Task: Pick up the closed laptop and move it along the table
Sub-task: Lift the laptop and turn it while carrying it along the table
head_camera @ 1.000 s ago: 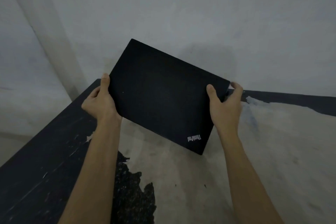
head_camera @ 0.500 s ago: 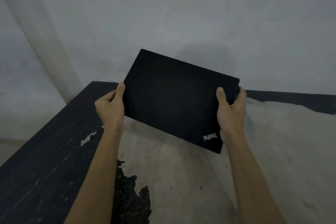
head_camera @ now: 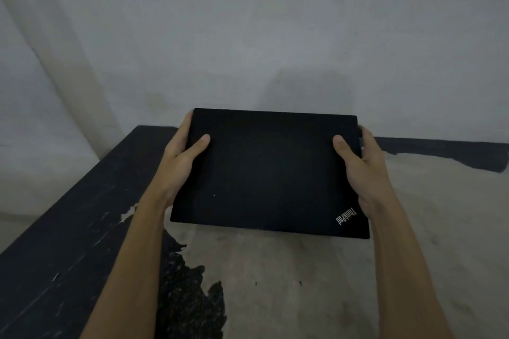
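Looking down, you see a dark desk (head_camera: 63,228) along your left, its black coating peeled away to a pale bare surface further right. Your left hand (head_camera: 179,165) grips the left edge of the closed black laptop (head_camera: 270,173), thumb lying on the lid, fingers (head_camera: 185,125) curled around the side. The laptop sits between your hands, lid up and nearly level; whether it touches the desk is unclear. A ThinkPad logo (head_camera: 346,216) marks its near right corner. Your right hand (head_camera: 358,168) clasps the right edge likewise, thumb on top. Behind stands a plain grey wall (head_camera: 275,22).
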Tool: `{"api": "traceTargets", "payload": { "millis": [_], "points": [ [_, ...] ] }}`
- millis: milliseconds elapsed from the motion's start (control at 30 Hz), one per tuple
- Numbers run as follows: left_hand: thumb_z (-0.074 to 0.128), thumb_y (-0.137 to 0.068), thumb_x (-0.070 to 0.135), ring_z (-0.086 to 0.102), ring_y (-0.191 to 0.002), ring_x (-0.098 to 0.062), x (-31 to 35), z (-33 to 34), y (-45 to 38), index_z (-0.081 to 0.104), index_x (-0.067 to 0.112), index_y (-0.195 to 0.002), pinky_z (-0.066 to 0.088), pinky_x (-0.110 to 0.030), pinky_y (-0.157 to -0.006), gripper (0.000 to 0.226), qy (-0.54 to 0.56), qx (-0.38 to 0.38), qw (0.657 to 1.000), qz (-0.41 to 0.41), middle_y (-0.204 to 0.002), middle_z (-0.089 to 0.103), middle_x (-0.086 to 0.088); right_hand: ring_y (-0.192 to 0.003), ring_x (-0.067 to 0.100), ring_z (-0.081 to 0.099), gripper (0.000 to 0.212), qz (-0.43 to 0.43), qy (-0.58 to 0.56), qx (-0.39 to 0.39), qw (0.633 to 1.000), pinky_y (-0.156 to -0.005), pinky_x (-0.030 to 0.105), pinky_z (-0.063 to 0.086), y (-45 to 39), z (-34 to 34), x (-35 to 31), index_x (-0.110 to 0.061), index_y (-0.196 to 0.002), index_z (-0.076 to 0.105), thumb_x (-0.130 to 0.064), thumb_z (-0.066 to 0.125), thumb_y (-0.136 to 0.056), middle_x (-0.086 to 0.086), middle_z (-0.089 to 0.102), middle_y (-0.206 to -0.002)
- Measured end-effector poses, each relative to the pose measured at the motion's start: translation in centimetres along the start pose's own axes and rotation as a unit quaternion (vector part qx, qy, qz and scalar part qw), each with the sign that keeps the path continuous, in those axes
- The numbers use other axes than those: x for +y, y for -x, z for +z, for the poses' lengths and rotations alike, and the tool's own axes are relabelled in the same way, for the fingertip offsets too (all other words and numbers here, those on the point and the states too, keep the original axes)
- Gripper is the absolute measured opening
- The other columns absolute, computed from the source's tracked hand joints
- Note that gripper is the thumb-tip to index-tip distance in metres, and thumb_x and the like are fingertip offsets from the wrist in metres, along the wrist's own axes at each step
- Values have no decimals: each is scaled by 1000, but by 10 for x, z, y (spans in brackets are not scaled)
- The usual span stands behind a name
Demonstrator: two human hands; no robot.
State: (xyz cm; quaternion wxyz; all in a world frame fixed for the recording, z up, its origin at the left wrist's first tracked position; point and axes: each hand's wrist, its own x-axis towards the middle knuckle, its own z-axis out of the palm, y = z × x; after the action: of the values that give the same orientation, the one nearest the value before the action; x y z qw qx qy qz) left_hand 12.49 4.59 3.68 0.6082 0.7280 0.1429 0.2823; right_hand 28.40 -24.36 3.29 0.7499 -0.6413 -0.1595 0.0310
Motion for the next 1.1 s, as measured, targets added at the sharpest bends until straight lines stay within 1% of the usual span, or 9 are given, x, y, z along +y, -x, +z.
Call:
{"api": "traceTargets", "payload": {
  "millis": [167, 267, 400, 533, 667, 800, 867, 933, 1100],
  "points": [
    [66, -101, 32, 59, -102, 26, -1, 10, 1, 29, 47, -158, 52, -4, -75, 70, 2, 14, 1000, -4, -125, 46, 46, -92, -3, 74, 28, 5, 16, -10, 1000, -67, 14, 59, -2, -9, -1, -33, -126, 64, -27, 69, -99, -12, 75, -114],
    [66, -101, 33, 64, -108, 15, -2, 22, 1, 33, 46, -158, 56, -10, -80, 67, 21, 30, 999, -7, -126, 52, 40, -92, 1, 76, 23, 5, 33, -19, 999, -67, 16, 60, -6, -21, -6, -42, -112, 69, -24, 71, -97, -20, 79, -102],
    [64, -102, 32, 66, -111, 8, -7, 46, 6, 33, 40, -159, 57, -12, -79, 65, 39, 45, 998, -21, -126, 58, 33, -94, 10, 78, 28, 23, 71, -47, 996, -72, 27, 64, -13, -46, -12, -30, -121, 70, -22, 74, -94, -8, 78, -112],
    [64, -102, 33, 67, -117, -5, -16, 88, 14, 34, 39, -159, 59, -24, -88, 65, 56, 50, 996, -40, -145, 59, 9, -83, 1, 77, 28, 34, 105, -76, 991, -61, 20, 62, -18, -88, -17, -48, -101, 72, -20, 74, -95, -17, 80, -102],
    [66, -101, 35, 60, -129, -14, -22, 134, 22, 36, 38, -159, 53, -39, -105, 65, 71, 57, 995, -46, -148, 58, 7, -91, 13, 79, 27, 44, 121, -63, 990, -67, 25, 64, -29, -127, -17, -33, -120, 69, -22, 73, -96, -8, 79, -108],
    [64, -102, 33, 72, -110, -10, -20, 165, 20, 48, 38, -152, 62, -26, -84, 53, 62, 46, 996, -40, -129, 73, 9, -96, 13, 76, 39, 52, 119, -49, 990, -64, 19, 61, -39, -153, -14, -27, -135, 65, -24, 72, -96, -4, 76, -118],
    [64, -102, 31, 76, -103, -10, -20, 176, 18, 57, 37, -145, 63, -25, -77, 44, 61, 40, 996, -42, -116, 79, 11, -104, 17, 73, 43, 57, 117, -42, 991, -73, 26, 63, -43, -162, -11, -29, -138, 62, -26, 72, -96, -2, 73, -123],
    [65, -102, 28, 76, -103, -13, -20, 184, 16, 61, 34, -142, 64, -29, -80, 41, 53, 43, 997, -47, -116, 79, 9, -110, 22, 71, 41, 66, 110, -34, 991, -85, 36, 61, -47, -168, -6, -34, -135, 64, -27, 73, -96, -1, 73, -124],
    [72, -98, 23, 74, -110, -22, -28, 193, 8, 64, 30, -140, 62, -38, -89, 44, 35, 55, 996, -62, -123, 77, 0, -109, 26, 73, 45, 89, 111, -24, 989, -93, 44, 60, -52, -174, 8, -33, -138, 63, -27, 74, -94, 4, 73, -129]
  ]
}}
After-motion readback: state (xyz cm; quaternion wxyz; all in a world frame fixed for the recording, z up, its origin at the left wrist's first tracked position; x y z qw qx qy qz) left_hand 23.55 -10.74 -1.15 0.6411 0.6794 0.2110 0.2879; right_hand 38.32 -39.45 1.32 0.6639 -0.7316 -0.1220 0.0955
